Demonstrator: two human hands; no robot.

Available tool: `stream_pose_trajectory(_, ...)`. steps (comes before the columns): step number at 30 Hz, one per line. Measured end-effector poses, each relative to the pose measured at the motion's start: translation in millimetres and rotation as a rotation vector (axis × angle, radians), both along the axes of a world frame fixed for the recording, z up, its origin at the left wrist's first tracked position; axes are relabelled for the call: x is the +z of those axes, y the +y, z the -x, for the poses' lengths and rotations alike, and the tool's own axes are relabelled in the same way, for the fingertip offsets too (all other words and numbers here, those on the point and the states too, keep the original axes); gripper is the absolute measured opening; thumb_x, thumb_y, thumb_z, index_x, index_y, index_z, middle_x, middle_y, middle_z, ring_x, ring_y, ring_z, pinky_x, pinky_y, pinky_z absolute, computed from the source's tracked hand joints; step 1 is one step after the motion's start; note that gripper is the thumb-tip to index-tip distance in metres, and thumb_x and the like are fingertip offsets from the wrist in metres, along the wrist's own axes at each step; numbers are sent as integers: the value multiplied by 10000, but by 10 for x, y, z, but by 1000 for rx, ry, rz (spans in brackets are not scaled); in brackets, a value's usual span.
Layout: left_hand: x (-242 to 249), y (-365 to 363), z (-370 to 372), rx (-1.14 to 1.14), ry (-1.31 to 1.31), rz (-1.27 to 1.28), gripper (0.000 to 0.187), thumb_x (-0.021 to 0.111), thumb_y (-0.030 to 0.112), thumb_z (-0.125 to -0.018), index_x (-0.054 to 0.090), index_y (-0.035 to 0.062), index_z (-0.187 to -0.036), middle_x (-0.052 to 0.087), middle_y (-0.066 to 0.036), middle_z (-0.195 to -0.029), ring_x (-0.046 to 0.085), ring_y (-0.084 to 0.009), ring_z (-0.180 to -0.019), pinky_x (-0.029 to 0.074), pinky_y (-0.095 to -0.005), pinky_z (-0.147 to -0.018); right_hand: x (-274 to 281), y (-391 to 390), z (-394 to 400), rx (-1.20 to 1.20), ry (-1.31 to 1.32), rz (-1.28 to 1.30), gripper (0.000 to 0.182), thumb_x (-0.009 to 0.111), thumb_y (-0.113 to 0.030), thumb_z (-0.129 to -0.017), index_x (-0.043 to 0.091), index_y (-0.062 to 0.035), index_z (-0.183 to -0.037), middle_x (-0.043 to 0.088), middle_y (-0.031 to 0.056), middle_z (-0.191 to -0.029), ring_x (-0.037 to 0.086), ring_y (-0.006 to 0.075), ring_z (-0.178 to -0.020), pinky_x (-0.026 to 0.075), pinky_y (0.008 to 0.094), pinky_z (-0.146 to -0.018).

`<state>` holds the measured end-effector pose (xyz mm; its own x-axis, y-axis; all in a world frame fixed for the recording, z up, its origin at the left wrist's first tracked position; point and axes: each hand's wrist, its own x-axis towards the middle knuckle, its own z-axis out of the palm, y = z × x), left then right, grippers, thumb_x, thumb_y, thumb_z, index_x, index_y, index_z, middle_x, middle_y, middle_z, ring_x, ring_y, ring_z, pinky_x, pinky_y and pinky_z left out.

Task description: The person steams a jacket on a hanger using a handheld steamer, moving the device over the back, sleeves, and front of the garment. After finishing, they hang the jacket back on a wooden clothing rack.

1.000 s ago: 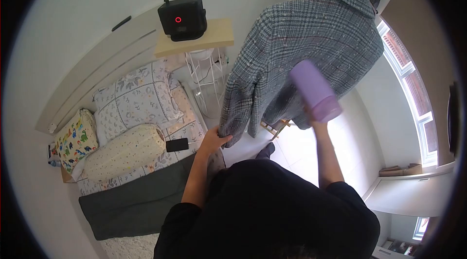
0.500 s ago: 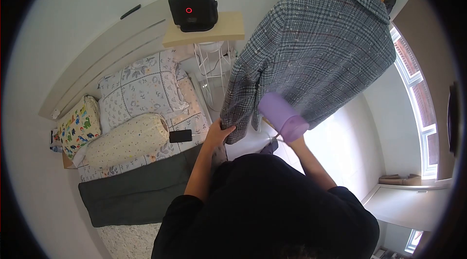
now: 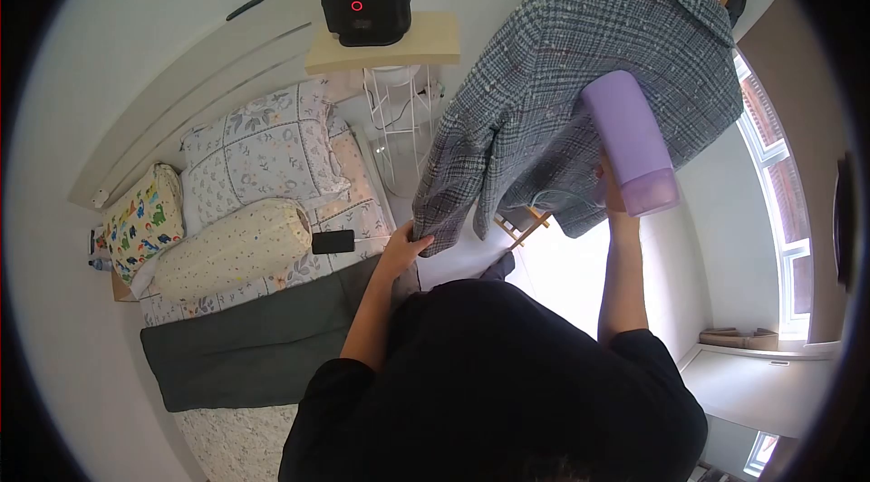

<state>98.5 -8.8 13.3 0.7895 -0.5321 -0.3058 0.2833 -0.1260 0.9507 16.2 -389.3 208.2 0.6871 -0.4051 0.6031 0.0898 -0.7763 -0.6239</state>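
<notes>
With left fingers [image 3: 422, 245] I pinch the seemingly soft plaid blazer [image 3: 557, 74] by its cuff [image 3: 441, 233], a sensible place; right fingers [image 3: 601, 171], partly hidden, grip the probably rigid garment steamer [image 3: 628, 130].

With my left hand [image 3: 405, 252] I pinch the cuff [image 3: 435, 236] of a grey plaid jacket [image 3: 616, 33] hanging before me, while my right hand [image 3: 614, 196] grips a purple device [image 3: 627, 124] with a translucent end [image 3: 651, 193], a black phone [image 3: 333, 242] lying on the bed [image 3: 361, 176] to my left.

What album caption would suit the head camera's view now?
Left hand gripping the sleeve of a checked jacket, right hand holding a purple handheld device.
</notes>
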Motion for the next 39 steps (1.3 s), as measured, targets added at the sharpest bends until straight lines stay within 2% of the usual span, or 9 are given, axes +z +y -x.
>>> stream_pose_trajectory(3,47,-8,21,47,10,26,416,695,107,-808,546,-59,-1159,641,-125,-1051,602,-173,-928,467,-290,-843,-191,132,43,-152,326,-278,199,612,-242,-888,624,-56,-959,601,48,-797,578,164,-692,476,312,-628)
stream_pose_trajectory(7,-42,-18,6,64,-8,72,384,685,113,-821,551,-60,-1137,644,-123,-1029,601,-166,-908,464,-283,-825,-1504,212,207,-23,477,649,316,575,-119,-818,624,-79,-1127,619,106,-1140,552,326,-1107,426,431,-948)
stream_pose_trajectory(21,131,-152,-54,72,33,56,357,637,90,-858,547,-47,-1175,638,-93,-1078,595,-157,-969,442,-292,-887,-1076,-5,327,-112,141,830,320,566,-183,-824,622,-69,-1118,622,140,-1092,573,318,-1042,439,449,-880)
stream_pose_trajectory(23,102,-175,-61,106,12,134,331,676,133,-833,567,-35,-1096,649,-88,-1002,605,-151,-909,456,-281,-829,-723,-265,364,-194,405,443,184,585,-175,-856,630,-51,-984,615,91,-820,601,216,-761,472,359,-659)
stream_pose_trajectory(27,66,-191,-68,94,6,133,331,675,129,-833,565,-35,-1100,648,-86,-1002,605,-149,-907,457,-282,-828,-154,-178,349,-224,389,68,284,616,-156,-835,633,-124,-1117,645,76,-1054,607,264,-992,475,395,-824)
stream_pose_trajectory(29,67,-198,-67,86,33,135,356,656,110,-853,553,-55,-1150,637,-99,-1080,595,-158,-981,443,-287,-889,-133,-66,305,-245,-15,291,249,588,-250,-892,572,-66,-725,490,0,-575,475,105,-512,359,264,-479)
stream_pose_trajectory(31,68,-220,-74,83,1,104,356,665,118,-843,554,-49,-1137,641,-95,-1050,599,-155,-952,449,-286,-865,-312,-92,389,-236,320,-17,193,560,-224,-896,623,-58,-820,591,53,-703,580,170,-642,446,313,-573)
stream_pose_trajectory(33,88,-231,-61,82,-35,72,356,674,126,-834,555,-42,-1123,645,-91,-1020,602,-152,-922,455,-284,-841,-909,-146,387,-219,219,915,197,541,-185,-877,652,-60,-980,646,121,-944,627,272,-882,489,408,-750)
stream_pose_trajectory(39,118,-285,-22,66,15,139,368,673,118,-834,547,-47,-1138,640,-92,-1041,600,-151,-928,455,-286,-849,-1963,458,282,83,283,439,308,593,-178,-778,645,-63,-1059,628,154,-1072,592,347,-1011,452,457,-867)
